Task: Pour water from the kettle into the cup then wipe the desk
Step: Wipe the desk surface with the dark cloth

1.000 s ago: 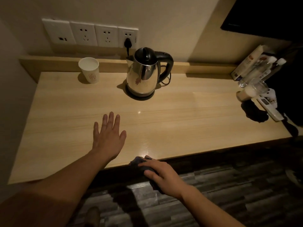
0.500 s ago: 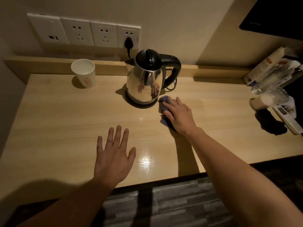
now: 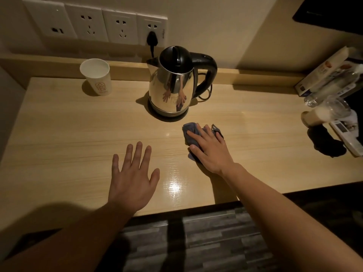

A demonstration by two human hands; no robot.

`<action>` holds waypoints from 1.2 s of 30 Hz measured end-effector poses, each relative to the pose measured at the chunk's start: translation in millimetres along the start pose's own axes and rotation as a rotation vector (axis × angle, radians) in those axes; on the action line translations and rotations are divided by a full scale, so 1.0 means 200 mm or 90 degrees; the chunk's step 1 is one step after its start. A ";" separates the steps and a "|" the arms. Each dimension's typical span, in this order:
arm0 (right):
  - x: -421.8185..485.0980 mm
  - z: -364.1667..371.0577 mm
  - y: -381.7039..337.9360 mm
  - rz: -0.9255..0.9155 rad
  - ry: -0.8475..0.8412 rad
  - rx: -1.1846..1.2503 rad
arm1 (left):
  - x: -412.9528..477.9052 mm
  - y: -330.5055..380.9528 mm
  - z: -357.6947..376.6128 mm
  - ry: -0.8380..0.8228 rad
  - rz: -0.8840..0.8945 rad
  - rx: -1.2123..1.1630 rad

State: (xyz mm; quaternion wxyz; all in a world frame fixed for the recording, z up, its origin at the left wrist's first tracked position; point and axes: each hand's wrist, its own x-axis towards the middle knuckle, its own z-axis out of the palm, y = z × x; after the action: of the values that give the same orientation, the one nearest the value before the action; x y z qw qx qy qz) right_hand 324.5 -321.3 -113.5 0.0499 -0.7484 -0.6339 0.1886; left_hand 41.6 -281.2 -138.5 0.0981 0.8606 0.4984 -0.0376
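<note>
Pressing down on a grey cloth (image 3: pixel 190 134), the right hand (image 3: pixel 211 149) lies flat on the desk (image 3: pixel 59 138), its fingers together over the bunched fabric, which pokes out past the fingertips and beside the thumb. The cloth sits just in front of the kettle (image 3: pixel 172 85), a little to its right, near but not touching the black base.

The left hand (image 3: pixel 131 179) rests palm down on the bare wood closer to the front edge, fingers spread apart and holding nothing. Between the 2 hands a bright patch of light shines off the desk surface.

The kettle stands upright on its base toward the back of the desk, lid closed, black handle to the right, both hands mirrored in its steel side. Its plug (image 3: pixel 152 39) is in the rightmost of 4 wall sockets (image 3: pixel 88 24) above the back ledge.

The white paper cup (image 3: pixel 96 77) stands upright well to the left of the kettle, against the ledge; whether there is water in it I cannot tell.

Along the right end of the desk lie plastic bottles (image 3: pixel 330 91), a box (image 3: pixel 324 71), a remote control (image 3: pixel 347 138) and a dark object I cannot make out.
</note>
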 end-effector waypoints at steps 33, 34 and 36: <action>-0.60 -0.09 -1.38 0.337 -0.316 1.442 | -0.60 -0.42 -0.65 -0.212 -0.295 -1.139; -0.55 -0.11 -1.42 0.336 -0.340 1.442 | -0.59 -0.48 -0.69 -0.193 -0.289 -1.129; -0.43 -0.12 -1.49 0.314 -0.378 1.420 | -0.55 -0.59 -0.74 -0.131 -0.287 -1.065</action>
State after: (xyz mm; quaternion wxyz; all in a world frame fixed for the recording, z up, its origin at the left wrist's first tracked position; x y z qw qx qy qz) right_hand 44.5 -344.6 20.5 0.4889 -0.3200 0.0567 0.8095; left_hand -119.9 -287.9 8.1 0.7325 0.3794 0.5095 0.2446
